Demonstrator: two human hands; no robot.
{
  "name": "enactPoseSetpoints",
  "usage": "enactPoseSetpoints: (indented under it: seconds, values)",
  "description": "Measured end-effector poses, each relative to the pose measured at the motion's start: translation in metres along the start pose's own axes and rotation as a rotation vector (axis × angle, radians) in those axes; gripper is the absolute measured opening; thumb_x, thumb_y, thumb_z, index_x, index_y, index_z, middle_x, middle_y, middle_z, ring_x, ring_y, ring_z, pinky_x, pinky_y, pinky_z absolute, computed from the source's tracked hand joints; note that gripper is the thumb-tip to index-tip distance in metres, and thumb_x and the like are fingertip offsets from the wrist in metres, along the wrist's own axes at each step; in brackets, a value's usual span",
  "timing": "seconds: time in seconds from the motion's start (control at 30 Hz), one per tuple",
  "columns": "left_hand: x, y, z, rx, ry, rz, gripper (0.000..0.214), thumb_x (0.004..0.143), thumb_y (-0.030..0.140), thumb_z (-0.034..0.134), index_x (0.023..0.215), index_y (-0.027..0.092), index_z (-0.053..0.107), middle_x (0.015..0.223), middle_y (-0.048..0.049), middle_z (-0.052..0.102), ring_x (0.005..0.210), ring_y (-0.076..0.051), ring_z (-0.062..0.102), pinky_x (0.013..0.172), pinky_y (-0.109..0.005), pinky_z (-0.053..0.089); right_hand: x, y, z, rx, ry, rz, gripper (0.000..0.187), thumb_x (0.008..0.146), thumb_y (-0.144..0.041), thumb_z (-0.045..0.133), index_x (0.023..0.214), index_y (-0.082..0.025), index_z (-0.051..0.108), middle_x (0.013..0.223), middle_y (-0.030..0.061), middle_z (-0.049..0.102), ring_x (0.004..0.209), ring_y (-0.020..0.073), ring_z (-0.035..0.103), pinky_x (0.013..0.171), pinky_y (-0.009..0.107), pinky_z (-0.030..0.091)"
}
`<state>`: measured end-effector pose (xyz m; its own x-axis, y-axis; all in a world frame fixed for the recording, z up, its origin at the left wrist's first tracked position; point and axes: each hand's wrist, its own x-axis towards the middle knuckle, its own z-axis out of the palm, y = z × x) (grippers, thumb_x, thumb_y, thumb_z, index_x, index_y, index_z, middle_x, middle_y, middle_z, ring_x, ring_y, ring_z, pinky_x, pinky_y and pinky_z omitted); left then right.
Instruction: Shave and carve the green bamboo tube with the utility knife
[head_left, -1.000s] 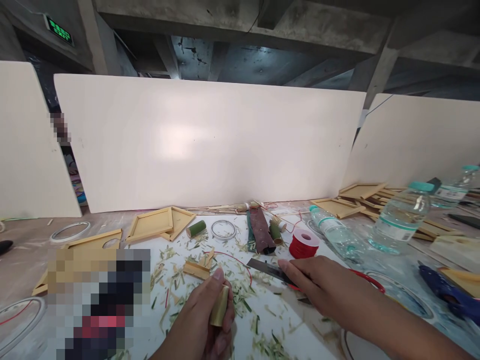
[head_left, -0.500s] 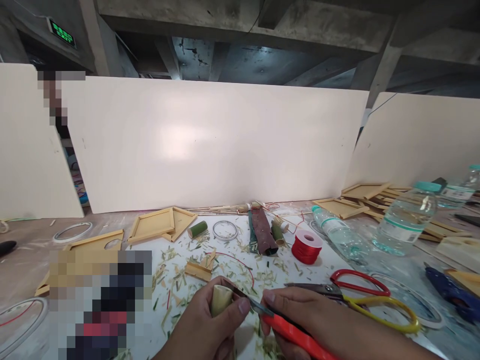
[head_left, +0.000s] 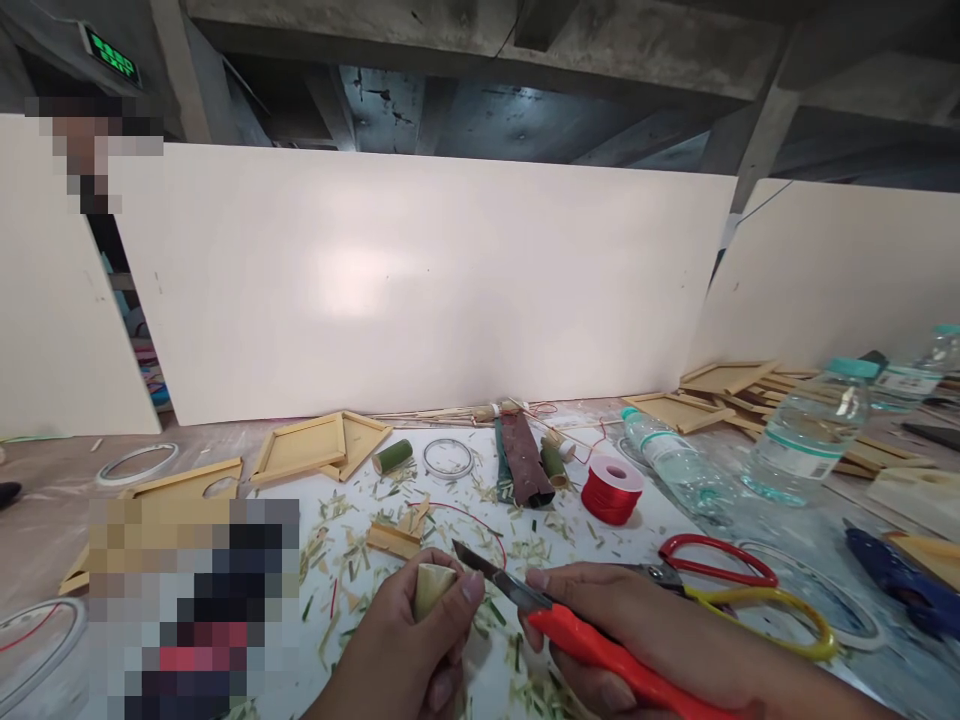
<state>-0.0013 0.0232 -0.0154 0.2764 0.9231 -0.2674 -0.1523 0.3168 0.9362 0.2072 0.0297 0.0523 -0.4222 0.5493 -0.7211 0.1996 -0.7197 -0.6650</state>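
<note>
My left hand is closed round a short pale bamboo tube, its open end facing up. My right hand grips a red-handled utility knife. The knife's blade points left and lies against the tube's rim, next to my left thumb. Both hands are at the bottom middle of the view, over a white sheet littered with bamboo shavings.
Red-and-yellow scissors, a red thread spool, green bamboo pieces, a sandpaper roll, wooden frames, water bottles, a blue glue gun. White partition boards stand behind.
My right hand picked up the red knife from the table beside the scissors and brought its blade to the bamboo tube, which my left hand turned open end up.
</note>
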Motion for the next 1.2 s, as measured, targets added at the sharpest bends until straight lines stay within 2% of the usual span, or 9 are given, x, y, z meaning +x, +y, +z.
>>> enactPoseSetpoints:
  seconds: [0.2, 0.33, 0.43, 0.5, 0.57, 0.73, 0.87, 1.07, 1.2]
  values:
    - [-0.002, -0.001, -0.001, 0.027, 0.007, -0.007, 0.062, 0.072, 0.078, 0.080, 0.080, 0.023, 0.053, 0.050, 0.0113, 0.046, 0.035, -0.003, 0.029, 0.039, -0.020, 0.017, 0.004, 0.001, -0.006, 0.049, -0.027, -0.062, 0.078, 0.115, -0.050, 0.013, 0.055, -0.021, 0.052, 0.041, -0.0064, 0.044, 0.020, 0.0058, 0.037, 0.023, 0.014, 0.041]
    - [-0.004, 0.002, -0.001, 0.085, -0.020, -0.009, 0.058, 0.075, 0.073, 0.081, 0.076, 0.021, 0.056, 0.049, 0.0077, 0.052, 0.035, -0.004, 0.034, 0.040, -0.020, 0.018, 0.009, 0.005, -0.012, 0.187, -0.079, -0.163, 0.074, 0.111, -0.066, 0.027, 0.062, -0.020, 0.058, 0.048, -0.0071, 0.046, 0.024, 0.0054, 0.037, 0.023, 0.015, 0.044]
    - [-0.006, 0.007, 0.000, 0.047, -0.049, -0.006, 0.054, 0.077, 0.062, 0.085, 0.098, 0.017, 0.066, 0.074, -0.0020, 0.074, 0.036, -0.002, 0.038, 0.039, -0.019, 0.021, 0.012, 0.009, -0.016, 0.252, -0.098, -0.179, 0.065, 0.107, -0.071, 0.039, 0.075, -0.021, 0.063, 0.051, -0.0075, 0.048, 0.026, 0.0058, 0.034, 0.022, 0.015, 0.042]
    - [-0.008, 0.010, 0.000, 0.020, -0.063, -0.015, 0.067, 0.076, 0.055, 0.088, 0.126, 0.018, 0.063, 0.090, -0.0055, 0.079, 0.036, -0.001, 0.041, 0.039, -0.019, 0.024, 0.013, 0.010, -0.017, 0.269, -0.099, -0.173, 0.060, 0.110, -0.067, 0.036, 0.082, -0.022, 0.065, 0.050, -0.0072, 0.049, 0.027, 0.0068, 0.033, 0.022, 0.016, 0.041]
    - [-0.008, 0.012, 0.000, 0.022, -0.088, -0.020, 0.073, 0.077, 0.052, 0.088, 0.135, 0.018, 0.058, 0.088, -0.0048, 0.079, 0.036, -0.002, 0.042, 0.038, -0.019, 0.025, 0.013, 0.010, -0.017, 0.269, -0.080, -0.168, 0.058, 0.113, -0.060, 0.030, 0.085, -0.022, 0.065, 0.050, -0.0068, 0.050, 0.028, 0.0076, 0.033, 0.022, 0.017, 0.041]
    - [-0.006, 0.007, -0.001, 0.054, -0.142, -0.009, 0.047, 0.080, 0.059, 0.084, 0.088, 0.017, 0.064, 0.071, 0.0008, 0.069, 0.036, -0.001, 0.039, 0.036, -0.018, 0.025, 0.009, 0.012, -0.010, 0.214, -0.035, -0.326, 0.043, 0.107, -0.058, 0.054, 0.087, -0.022, 0.065, 0.051, -0.0097, 0.047, 0.031, 0.0053, 0.029, 0.025, 0.012, 0.037]
    - [-0.005, 0.007, 0.000, 0.056, -0.159, -0.009, 0.049, 0.081, 0.063, 0.082, 0.082, 0.018, 0.061, 0.067, 0.0023, 0.067, 0.036, -0.002, 0.038, 0.036, -0.018, 0.024, 0.009, 0.016, -0.006, 0.189, -0.020, -0.409, 0.038, 0.096, -0.058, 0.072, 0.086, -0.023, 0.060, 0.058, -0.0105, 0.050, 0.037, 0.0041, 0.031, 0.029, 0.011, 0.037]
    - [-0.006, 0.005, -0.003, -0.002, -0.150, -0.016, 0.055, 0.080, 0.059, 0.086, 0.109, 0.018, 0.063, 0.050, 0.0104, 0.052, 0.041, -0.005, 0.036, 0.042, -0.019, 0.026, 0.012, 0.022, -0.005, -0.190, 0.139, -0.617, 0.040, 0.097, -0.062, 0.070, 0.097, -0.026, 0.055, 0.066, -0.0105, 0.058, 0.038, 0.0039, 0.039, 0.036, 0.014, 0.029]
    - [-0.003, -0.002, -0.009, -0.101, -0.179, 0.016, 0.061, 0.086, 0.047, 0.086, 0.130, 0.016, 0.058, 0.061, 0.0073, 0.056, 0.055, -0.008, 0.047, 0.054, -0.020, 0.039, 0.008, 0.023, -0.004, -0.526, 0.388, -0.804, 0.039, 0.107, -0.060, 0.053, 0.092, -0.025, 0.064, 0.077, -0.0047, 0.065, 0.057, 0.0104, 0.049, 0.053, 0.020, 0.042]
